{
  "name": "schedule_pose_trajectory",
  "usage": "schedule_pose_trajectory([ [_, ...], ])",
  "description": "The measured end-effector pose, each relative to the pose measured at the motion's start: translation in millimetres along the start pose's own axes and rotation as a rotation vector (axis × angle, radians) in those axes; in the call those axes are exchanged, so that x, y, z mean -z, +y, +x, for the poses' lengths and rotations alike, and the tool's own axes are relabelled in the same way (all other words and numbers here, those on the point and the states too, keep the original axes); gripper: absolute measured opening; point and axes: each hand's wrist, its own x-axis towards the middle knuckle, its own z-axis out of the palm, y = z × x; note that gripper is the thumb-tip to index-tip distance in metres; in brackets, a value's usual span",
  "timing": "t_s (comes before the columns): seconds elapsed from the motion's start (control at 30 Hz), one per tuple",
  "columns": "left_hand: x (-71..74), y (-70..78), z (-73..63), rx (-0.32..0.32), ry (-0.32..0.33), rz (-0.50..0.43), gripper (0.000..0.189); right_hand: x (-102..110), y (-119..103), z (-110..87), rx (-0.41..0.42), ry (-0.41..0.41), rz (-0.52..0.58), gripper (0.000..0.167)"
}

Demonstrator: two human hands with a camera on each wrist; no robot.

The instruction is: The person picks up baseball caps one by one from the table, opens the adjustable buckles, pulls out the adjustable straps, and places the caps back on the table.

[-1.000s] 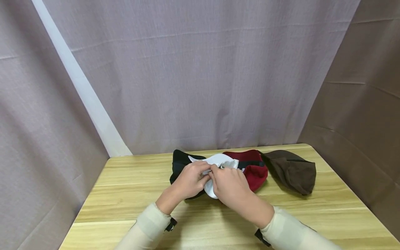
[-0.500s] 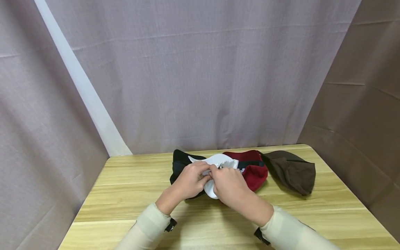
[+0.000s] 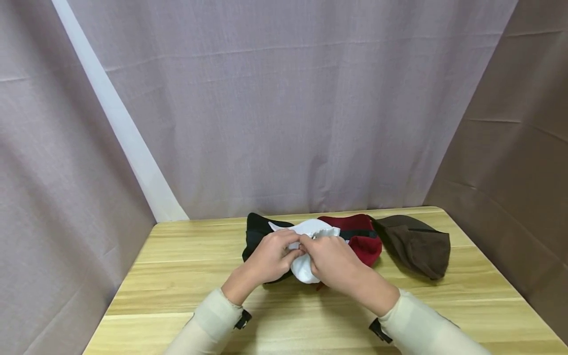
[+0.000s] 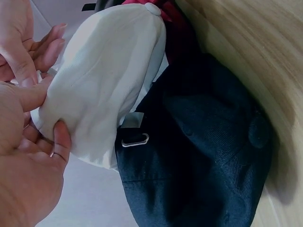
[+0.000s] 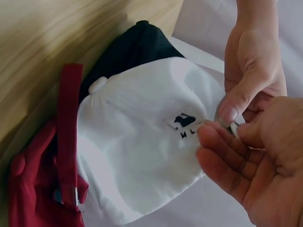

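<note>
A white baseball cap (image 3: 304, 271) with a small dark logo sits mid-table, between a black cap (image 3: 255, 236) on its left and a red cap (image 3: 366, 249) on its right. My left hand (image 3: 271, 255) pinches the white cap's edge between thumb and fingers. Close beside it, my right hand (image 3: 335, 261) pinches at the same edge; in the right wrist view its thumb and fingertips hold a small pale piece, perhaps the strap end. The left wrist view shows the black cap's strap buckle (image 4: 135, 140) next to the white crown. Fingers partly hide the pinched spot.
A dark brown cap (image 3: 423, 246) lies at the right end of the row, touching the red one. All the caps rest on a wooden table (image 3: 177, 276) near its back edge. Grey-mauve curtains (image 3: 266, 108) hang behind and at the left; a brown one (image 3: 510, 162) at the right.
My right hand and forearm have shifted slightly to the right, and a bit more of the white cap shows between the hands. The left hand has stayed in place.
</note>
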Motion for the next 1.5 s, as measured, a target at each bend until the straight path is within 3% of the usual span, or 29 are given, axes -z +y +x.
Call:
schedule_pose_trajectory([
  [0.23, -0.1, 0.0, 1.0, -0.003, -0.006, 0.012, 0.006, 0, 12, -0.8, 0.088, 0.003, 0.050, 0.019],
  [0.4, -0.1, -0.5, 1.0, -0.014, -0.001, 0.023, 0.008, -1, 15, -1.6, 0.102, 0.012, 0.057, 0.016],
  [0.57, -0.7, -1.3, -0.3, -0.020, 0.003, 0.026, 0.011, -1, 6, -2.3, 0.040, 0.015, 0.018, 0.010],
  [0.8, -1.6, -0.8, 0.9, -0.012, 0.027, 0.039, 0.014, 2, -14, -2.0, -0.117, 0.019, 0.018, 0.011],
  [0.97, -2.8, -0.5, 2.8, -0.003, 0.056, 0.048, 0.012, -2, -19, 0.7, -0.169, 0.070, 0.006, 0.008],
  [1.2, -1.6, -0.5, 3.9, 0.006, 0.079, 0.036, 0.012, -10, -12, 3.0, -0.104, 0.130, 0.009, 0.007],
  [1.5, -2.3, -4.2, 2.6, 0.020, 0.068, -0.004, 0.017, -12, 0, 3.7, -0.031, 0.099, 0.082, 0.025],
])
